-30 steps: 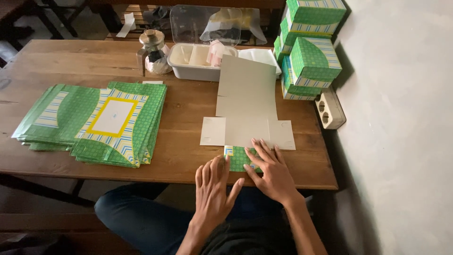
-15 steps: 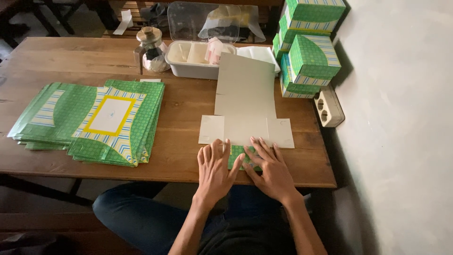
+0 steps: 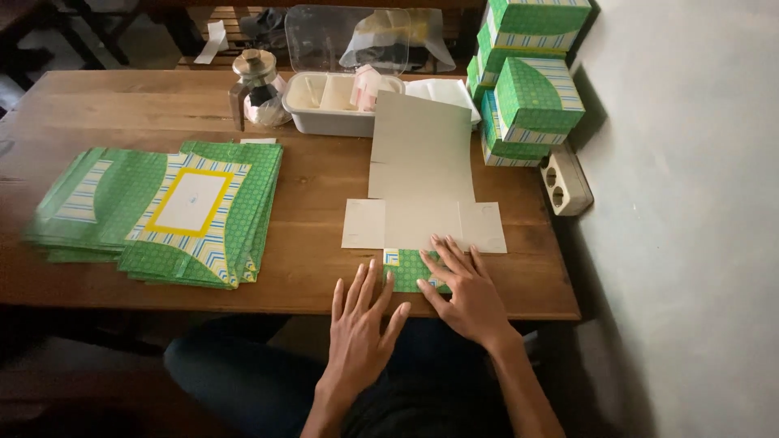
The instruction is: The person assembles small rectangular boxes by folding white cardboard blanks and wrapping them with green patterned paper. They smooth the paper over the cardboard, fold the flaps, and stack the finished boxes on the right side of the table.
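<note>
Two hands flat at 6 o'clock edge of wooden surface [image 3: 162,105]. Unfolded box blank [image 3: 422,174] lying plain side up at centre-right; green flap [image 3: 412,269] folded over at near end, rest unformed. Stack of flat blanks [image 3: 162,211] at 9 o'clock untouched; finished green boxes [image 3: 531,77] at 1 o'clock. Right hand [image 3: 466,288] open, pressing flap. Left hand [image 3: 361,316] open, fingers spread, holding nothing, resting just beside flap.

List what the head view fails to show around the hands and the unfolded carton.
- Green flap: partly under the right hand.
- Carton blank: printed side faces down.
- White tub: contents too small.
- Flat carton stack: left end blurred.
- Left hand: palm hidden.
</note>
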